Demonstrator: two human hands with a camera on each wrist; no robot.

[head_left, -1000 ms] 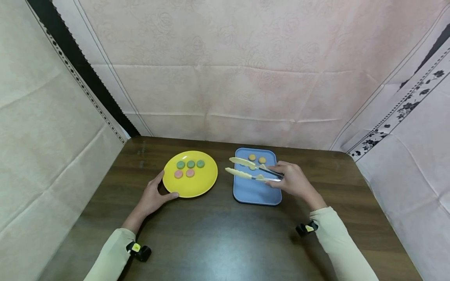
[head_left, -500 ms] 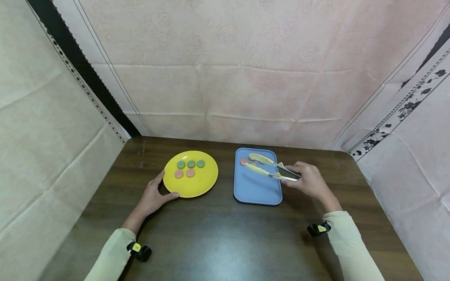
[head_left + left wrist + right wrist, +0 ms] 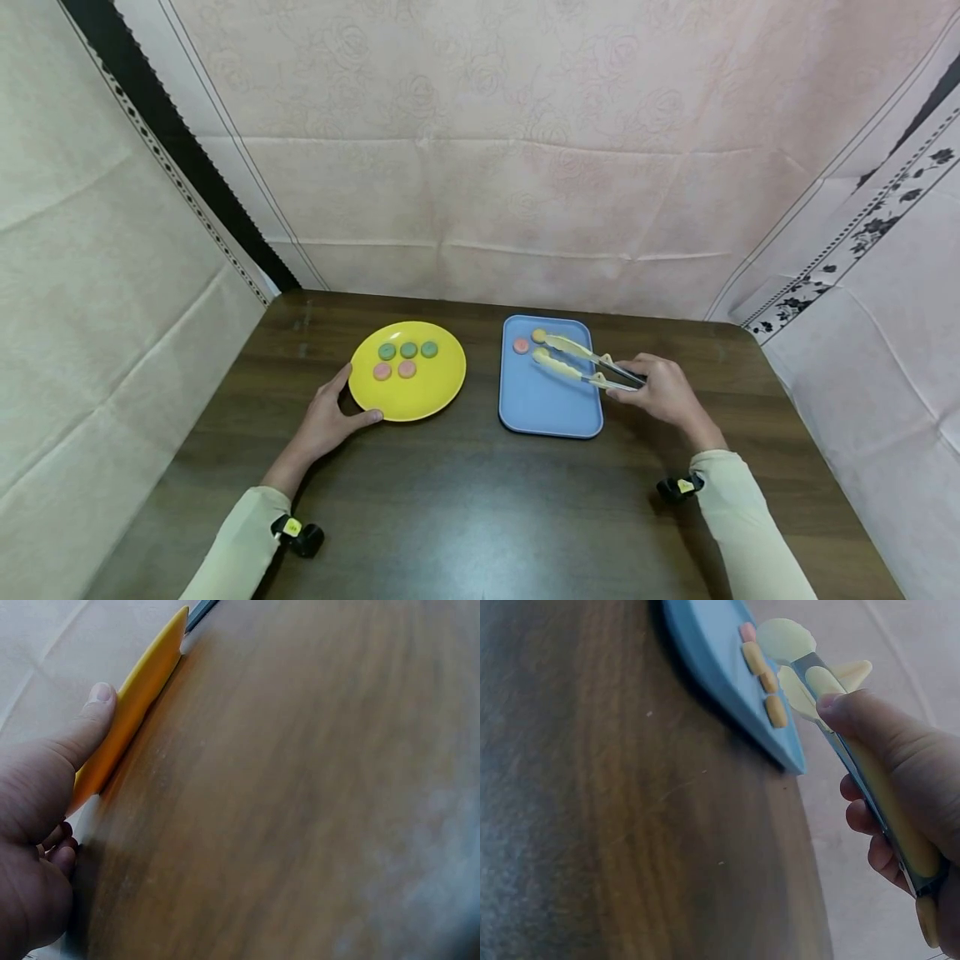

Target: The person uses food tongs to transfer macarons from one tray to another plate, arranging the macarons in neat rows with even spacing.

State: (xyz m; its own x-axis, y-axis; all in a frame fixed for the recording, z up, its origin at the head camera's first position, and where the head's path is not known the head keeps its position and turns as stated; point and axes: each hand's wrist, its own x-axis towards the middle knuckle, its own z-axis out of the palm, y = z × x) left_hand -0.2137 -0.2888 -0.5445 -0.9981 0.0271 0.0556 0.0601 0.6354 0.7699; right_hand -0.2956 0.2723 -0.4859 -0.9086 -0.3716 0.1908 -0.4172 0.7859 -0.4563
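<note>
My left hand holds the near left rim of a yellow plate, thumb and fingers spread along its edge. Several small round pieces, like macarons, lie on the plate: green pieces in a back row, two pink pieces before them. In my right hand I grip pale yellow-tipped tongs over a blue tray. The tong tips stand apart, near a yellow piece. A pink piece lies left of them. The right wrist view shows three yellow pieces in line; the tongs hide some from the head view.
Plate and tray stand side by side near the back of a brown wooden table. Pale cloth hangs behind the table and at both sides. Both wrists wear black cameras.
My right hand has drawn the tongs to the right, from left of the tray to over its yellow pieces, uncovering the pink piece. The left hand and plate have stayed nearly still.
</note>
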